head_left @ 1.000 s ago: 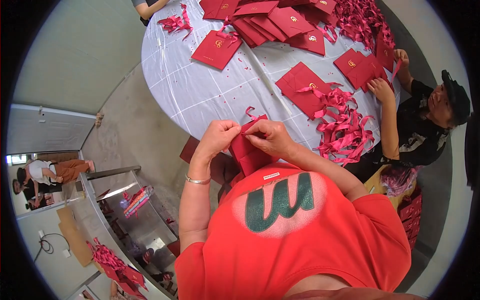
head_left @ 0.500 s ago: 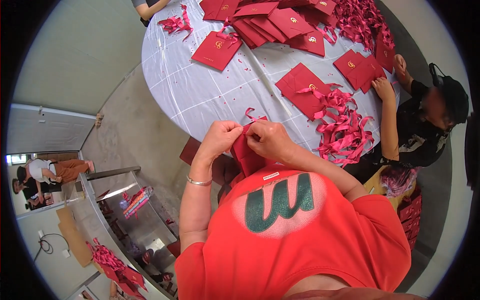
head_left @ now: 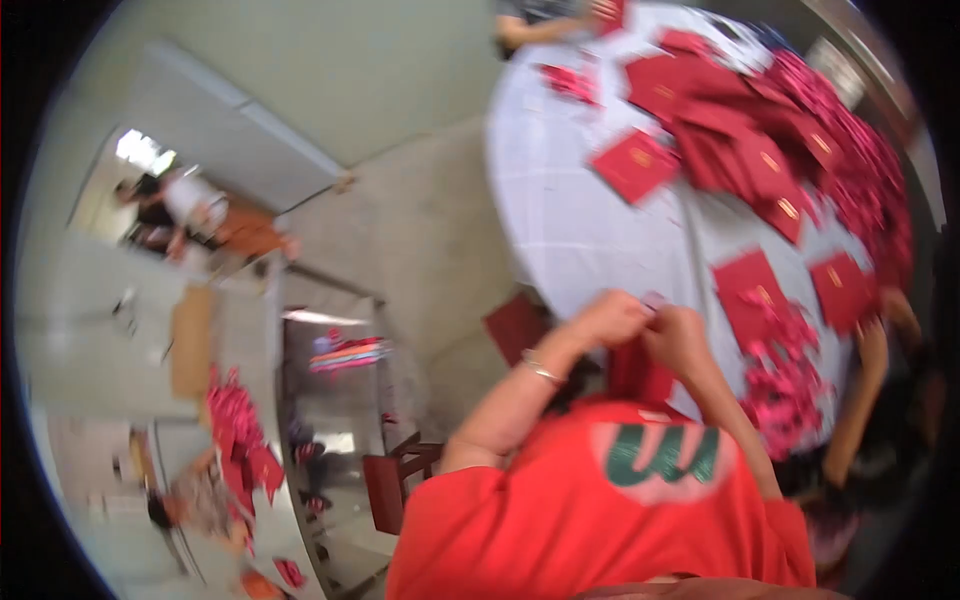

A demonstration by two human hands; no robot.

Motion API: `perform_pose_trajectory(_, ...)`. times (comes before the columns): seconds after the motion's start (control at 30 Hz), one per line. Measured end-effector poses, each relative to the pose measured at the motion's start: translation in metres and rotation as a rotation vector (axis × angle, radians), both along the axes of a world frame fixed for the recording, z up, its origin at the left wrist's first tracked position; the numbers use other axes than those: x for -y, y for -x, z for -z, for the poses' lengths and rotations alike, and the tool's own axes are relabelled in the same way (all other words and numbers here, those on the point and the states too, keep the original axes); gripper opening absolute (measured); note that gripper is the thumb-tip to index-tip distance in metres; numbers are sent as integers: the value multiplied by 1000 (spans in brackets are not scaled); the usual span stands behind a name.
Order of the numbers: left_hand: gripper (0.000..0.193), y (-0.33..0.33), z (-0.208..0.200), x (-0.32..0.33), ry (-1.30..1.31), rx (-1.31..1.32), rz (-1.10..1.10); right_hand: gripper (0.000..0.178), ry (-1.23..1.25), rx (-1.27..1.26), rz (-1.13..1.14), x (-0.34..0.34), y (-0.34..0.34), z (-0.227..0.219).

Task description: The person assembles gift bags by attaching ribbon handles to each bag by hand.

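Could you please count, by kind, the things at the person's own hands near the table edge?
Hands: 2, left hand and right hand
Silver bracelet: 1
Red piece held between them: 1
Total: 4
Red folders on the table: too blurred to count.

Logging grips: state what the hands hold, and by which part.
Both hands, left and right, pinch the top edge of a red folded piece.

**Two hands raised together at chest height**

The left hand point(head_left: 608, 318) and right hand point(head_left: 680, 338) meet at the one o'clock position, fingers curled inward and pinched, nearly touching. Both forearms rise from the five o'clock side, elbows bent. The frame is blurred, so individual fingertips are unclear.
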State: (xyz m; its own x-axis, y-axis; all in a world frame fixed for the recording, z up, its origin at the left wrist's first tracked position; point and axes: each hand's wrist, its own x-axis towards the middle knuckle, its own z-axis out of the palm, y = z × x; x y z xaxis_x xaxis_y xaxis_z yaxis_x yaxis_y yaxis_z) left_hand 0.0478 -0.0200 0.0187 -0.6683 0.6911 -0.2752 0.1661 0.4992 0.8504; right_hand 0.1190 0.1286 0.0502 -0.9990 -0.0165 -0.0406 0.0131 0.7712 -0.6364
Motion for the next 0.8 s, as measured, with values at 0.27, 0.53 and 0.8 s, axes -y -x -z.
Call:
perform_pose_trajectory(0.27,21,-11,-19,10,-68,36,48,26,87,-22,110,-1,-5,4)
perform_pose_trajectory(0.53,17,-11,-6,20,-257,172,-35,15,331,-146,-58,-22,-5,8)
perform_pose_trajectory(0.8,19,-15,12,5,-220,-22,-14,14,439,-125,-29,-43,-17,17)
